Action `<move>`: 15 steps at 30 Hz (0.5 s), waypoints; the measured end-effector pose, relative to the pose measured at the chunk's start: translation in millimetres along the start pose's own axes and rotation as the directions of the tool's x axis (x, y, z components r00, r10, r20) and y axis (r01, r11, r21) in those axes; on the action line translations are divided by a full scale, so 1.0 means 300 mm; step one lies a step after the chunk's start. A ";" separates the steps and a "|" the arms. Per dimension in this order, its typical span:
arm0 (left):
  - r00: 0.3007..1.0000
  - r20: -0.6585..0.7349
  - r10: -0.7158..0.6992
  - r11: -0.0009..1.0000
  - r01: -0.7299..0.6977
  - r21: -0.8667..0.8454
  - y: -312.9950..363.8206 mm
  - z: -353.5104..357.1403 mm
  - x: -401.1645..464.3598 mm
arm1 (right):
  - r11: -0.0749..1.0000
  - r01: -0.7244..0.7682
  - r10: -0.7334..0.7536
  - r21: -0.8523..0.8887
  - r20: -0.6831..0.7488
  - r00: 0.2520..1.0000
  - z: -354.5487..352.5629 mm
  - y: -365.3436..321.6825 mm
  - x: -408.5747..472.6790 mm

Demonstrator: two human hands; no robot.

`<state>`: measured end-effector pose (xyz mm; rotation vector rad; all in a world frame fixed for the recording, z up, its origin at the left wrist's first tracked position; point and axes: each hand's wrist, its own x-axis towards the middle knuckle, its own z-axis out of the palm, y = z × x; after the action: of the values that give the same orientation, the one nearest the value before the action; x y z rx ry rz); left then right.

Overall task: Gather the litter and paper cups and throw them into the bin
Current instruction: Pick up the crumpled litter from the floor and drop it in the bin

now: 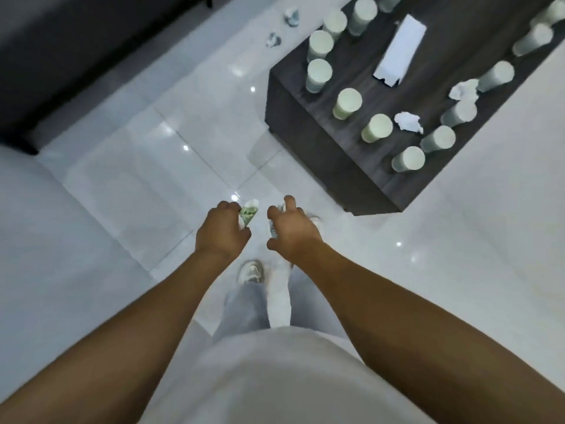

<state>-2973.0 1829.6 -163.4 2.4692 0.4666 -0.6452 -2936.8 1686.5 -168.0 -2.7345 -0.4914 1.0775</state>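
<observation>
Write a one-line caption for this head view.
Both hands, left hand and right hand, clutch crumpled litter beside a cup-covered table.

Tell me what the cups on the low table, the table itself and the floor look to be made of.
Cups: apparently paper, matte pale walls with a faint green tint, standing upside down. Low table: dark wood-grain surface, matte; solid wood or laminate, cannot tell. Floor: glossy white tile, judging by thin joint lines and sharp light reflections.
</observation>
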 end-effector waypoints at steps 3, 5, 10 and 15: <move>0.992 0.076 0.105 0.991 -0.111 0.078 0.180 0.025 -0.075 | 0.987 -0.114 0.120 0.110 -0.049 0.992 -0.006 0.144 -0.170; 0.976 0.119 0.181 0.971 -0.197 0.137 0.326 0.055 -0.105 | 0.961 -0.193 0.213 0.197 -0.082 0.974 -0.016 0.257 -0.273; 0.908 0.233 0.349 0.883 -0.402 0.244 0.752 0.201 -0.157 | 0.852 -0.337 0.405 0.400 -0.098 0.909 -0.055 0.594 -0.503; 0.830 0.334 0.447 0.787 -0.543 0.294 1.253 0.465 -0.227 | 0.793 -0.392 0.493 0.466 -0.115 0.862 -0.127 1.056 -0.747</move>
<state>-2909.4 1437.6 -75.2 2.6439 -0.4546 -0.8562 -2987.5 1309.5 -82.8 -2.5644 0.4148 0.8000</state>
